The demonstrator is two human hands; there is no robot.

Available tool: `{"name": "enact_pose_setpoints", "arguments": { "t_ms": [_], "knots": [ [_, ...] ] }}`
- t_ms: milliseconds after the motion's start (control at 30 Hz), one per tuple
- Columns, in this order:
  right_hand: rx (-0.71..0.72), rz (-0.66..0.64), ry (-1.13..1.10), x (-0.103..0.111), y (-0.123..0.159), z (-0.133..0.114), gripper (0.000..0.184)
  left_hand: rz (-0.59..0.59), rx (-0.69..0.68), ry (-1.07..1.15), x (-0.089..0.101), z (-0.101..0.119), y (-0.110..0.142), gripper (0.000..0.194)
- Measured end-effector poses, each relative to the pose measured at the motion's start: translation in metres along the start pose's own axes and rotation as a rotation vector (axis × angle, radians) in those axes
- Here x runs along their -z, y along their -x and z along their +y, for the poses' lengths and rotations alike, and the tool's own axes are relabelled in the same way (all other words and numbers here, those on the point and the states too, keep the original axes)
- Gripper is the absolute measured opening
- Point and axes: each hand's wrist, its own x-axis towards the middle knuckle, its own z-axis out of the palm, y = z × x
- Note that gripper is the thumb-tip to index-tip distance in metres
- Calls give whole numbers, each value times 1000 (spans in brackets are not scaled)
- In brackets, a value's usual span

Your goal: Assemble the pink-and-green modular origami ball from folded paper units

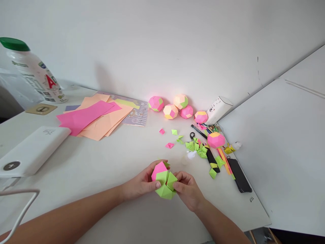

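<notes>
A folded-paper ball (164, 194), green with a pink patch, is held above the near part of the white table. My left hand (144, 181) wraps around its left side, thumb on the front and fingers behind. My right hand (187, 189) pinches a green folded piece (171, 180) at the ball's right side, where a gap shows beside it. Whether that piece is fully tucked in, I cannot tell. Beyond my hands lie pink folded pieces (169, 145) and a pile of green folded pieces (196, 148).
Several finished paper balls (155, 103) line the wall. Paper sheets (92, 117) and a white power bank (35, 149) lie left, with a bottle (38, 74) behind. On the right are a phone (240, 175), a glue bottle (232, 147), a black-yellow cutter (212, 159) and a white cylinder (218, 110).
</notes>
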Motion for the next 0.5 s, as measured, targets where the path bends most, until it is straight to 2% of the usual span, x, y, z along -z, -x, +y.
{"name": "enact_pose_setpoints", "arguments": {
  "t_ms": [267, 500],
  "knots": [
    [-30, -34, -63, -1, 0, -3, 34, -19, 22, 3, -1, 1, 0, 69],
    [-114, 13, -122, -1, -1, -5, 30, -29, 33, 20, -1, -1, 0, 70]
  ]
}}
